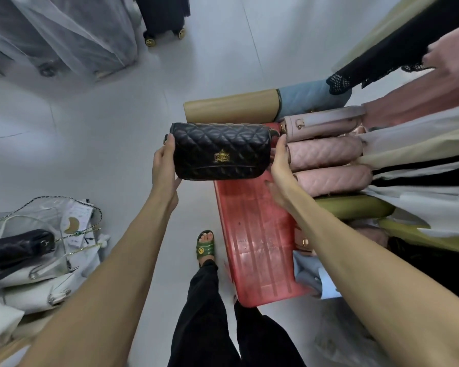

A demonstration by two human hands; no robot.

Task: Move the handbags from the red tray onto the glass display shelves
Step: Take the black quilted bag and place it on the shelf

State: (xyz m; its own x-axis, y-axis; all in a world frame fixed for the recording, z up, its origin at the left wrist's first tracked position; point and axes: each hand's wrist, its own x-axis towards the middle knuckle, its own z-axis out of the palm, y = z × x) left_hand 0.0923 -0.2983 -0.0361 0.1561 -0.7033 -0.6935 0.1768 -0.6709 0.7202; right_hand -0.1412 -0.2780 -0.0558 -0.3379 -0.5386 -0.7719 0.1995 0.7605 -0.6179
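Note:
A black quilted handbag (220,152) with a gold clasp hangs in the air above the near end of the red tray (257,242). My left hand (166,165) grips its left end and my right hand (280,168) presses its right end. Further handbags stand in a row along the tray's right side: a tan one (231,105), a light blue one (310,98), pale pink ones (326,152) and an olive one (353,206). No glass display shelf is clearly visible.
Hanging clothes (421,144) crowd the right edge, and another person's hand (451,53) reaches in at top right. Bags in clear wrapping (37,247) lie on the floor at left. Covered garments (64,35) and a wheeled suitcase (164,19) stand at the top. My foot (206,246) is beside the tray.

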